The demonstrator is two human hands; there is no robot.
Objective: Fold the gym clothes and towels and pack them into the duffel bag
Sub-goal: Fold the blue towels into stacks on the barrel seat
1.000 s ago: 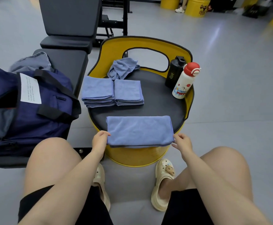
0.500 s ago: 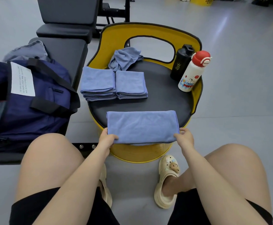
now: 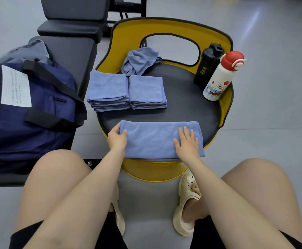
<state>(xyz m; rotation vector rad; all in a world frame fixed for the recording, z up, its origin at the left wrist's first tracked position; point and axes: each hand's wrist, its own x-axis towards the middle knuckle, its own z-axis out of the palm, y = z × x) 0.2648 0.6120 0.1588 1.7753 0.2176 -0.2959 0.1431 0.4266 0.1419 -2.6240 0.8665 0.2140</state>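
A blue towel (image 3: 152,139), folded into a long strip, lies across the near edge of the yellow chair's black seat (image 3: 186,108). My left hand (image 3: 117,138) grips its left end, thumb on top. My right hand (image 3: 187,143) rests flat on its right part with fingers straight. Two stacks of folded blue towels (image 3: 126,90) sit side by side farther back on the seat. A crumpled blue towel (image 3: 140,60) lies behind them. The navy duffel bag (image 3: 33,112) stands on the bench at left.
A black bottle (image 3: 206,66) and a white bottle with a red cap (image 3: 220,78) stand at the seat's right rear. A grey garment (image 3: 26,53) lies behind the bag on the black bench (image 3: 74,53). My knees and cream clogs (image 3: 186,203) are below the chair.
Both hands moved from the towel's near corners up onto it. The right hand now lies flat on top; the left holds the left end. The camera tilted down.
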